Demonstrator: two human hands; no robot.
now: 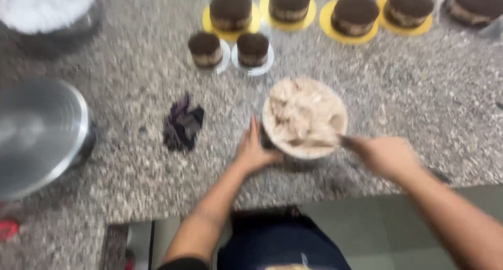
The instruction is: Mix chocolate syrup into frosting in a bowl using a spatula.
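From the head view I see my left hand [253, 153] pressed flat against the round white bowl of pale cream [305, 118] on the speckled granite table [131, 92] (blurred); my right hand [385, 155] is closed around a thin utensil [320, 142] dipped inside.

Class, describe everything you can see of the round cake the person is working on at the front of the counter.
The round cake sits near the front edge of the speckled stone counter. Its top is covered in pale beige cream, spread unevenly in rough swirls; a darker side shows at the lower left. The left hand rests against its left side. The right hand holds a thin tool that lies across the near part of the top. The picture is blurred, so finer detail cannot be told.
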